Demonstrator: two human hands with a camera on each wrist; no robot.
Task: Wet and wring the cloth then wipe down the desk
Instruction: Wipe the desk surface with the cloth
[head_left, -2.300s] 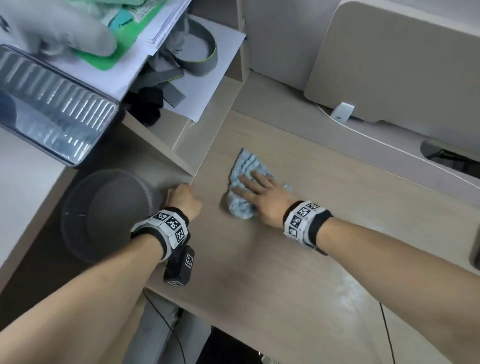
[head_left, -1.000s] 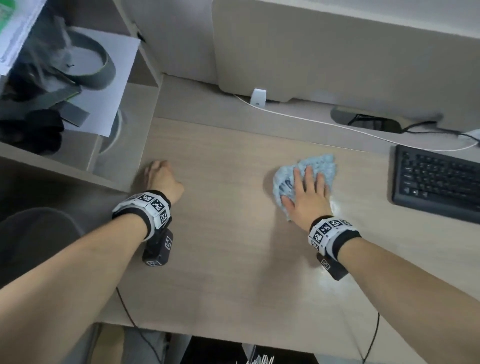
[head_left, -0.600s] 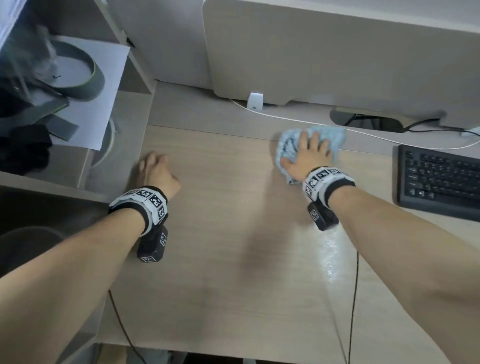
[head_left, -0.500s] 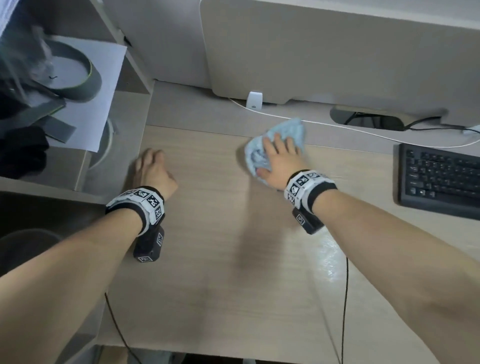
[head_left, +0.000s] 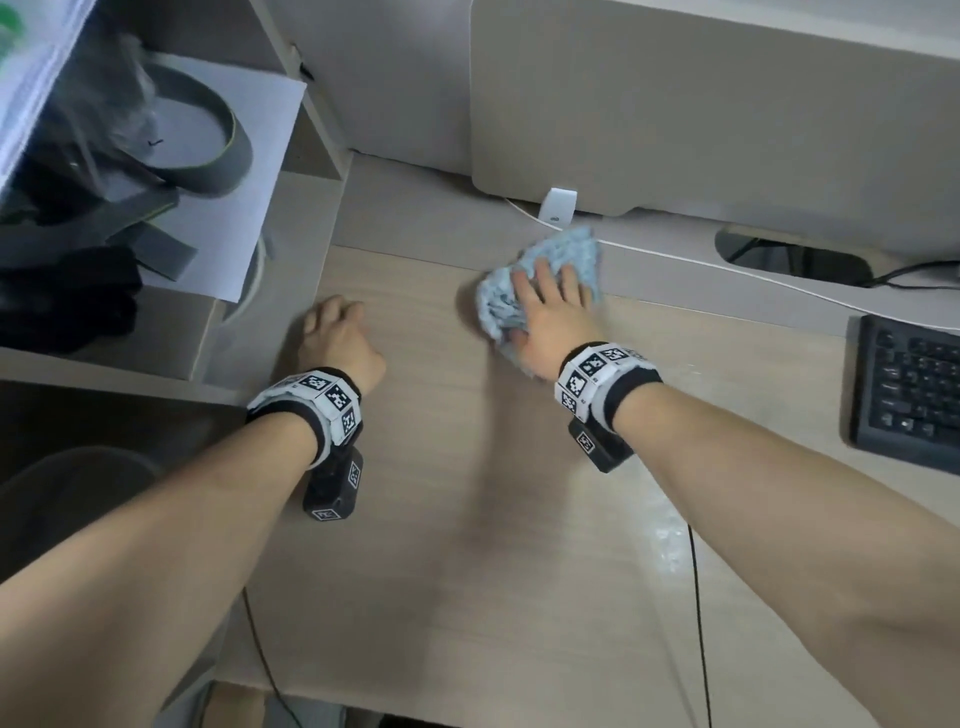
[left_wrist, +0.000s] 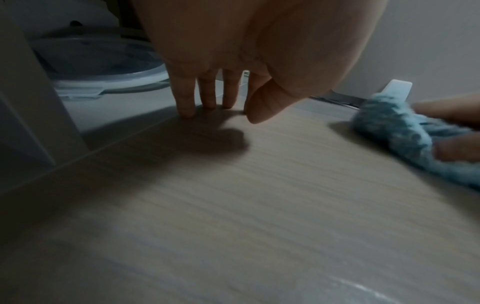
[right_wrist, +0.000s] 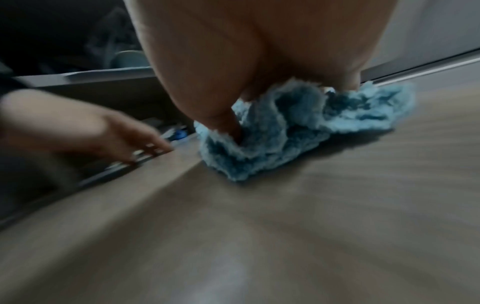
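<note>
A fluffy light-blue cloth (head_left: 579, 250) lies bunched on the pale wood desk (head_left: 467, 545), near its back edge. My right hand (head_left: 550, 306) presses flat on top of it, fingers spread and straight. In the right wrist view the thumb digs into a fold of the cloth (right_wrist: 298, 131) under my right hand (right_wrist: 246, 92). My left hand (head_left: 337, 338) rests at the desk's left edge, holding nothing. Its fingertips touch the wood in the left wrist view, where the left hand (left_wrist: 218, 109) has the cloth (left_wrist: 389, 133) to its right.
A black keyboard (head_left: 909, 395) lies at the right. Behind the cloth are a white cable (head_left: 675, 258), a white clip (head_left: 557, 203) and a beige panel (head_left: 701, 104). A shelf unit (head_left: 306, 218) with paper and straps stands left. A wet streak (head_left: 667, 535) shines near my right forearm.
My right hand slid the cloth from the desk's middle right up to the back edge, then left along it. The left hand stayed at the left edge.
</note>
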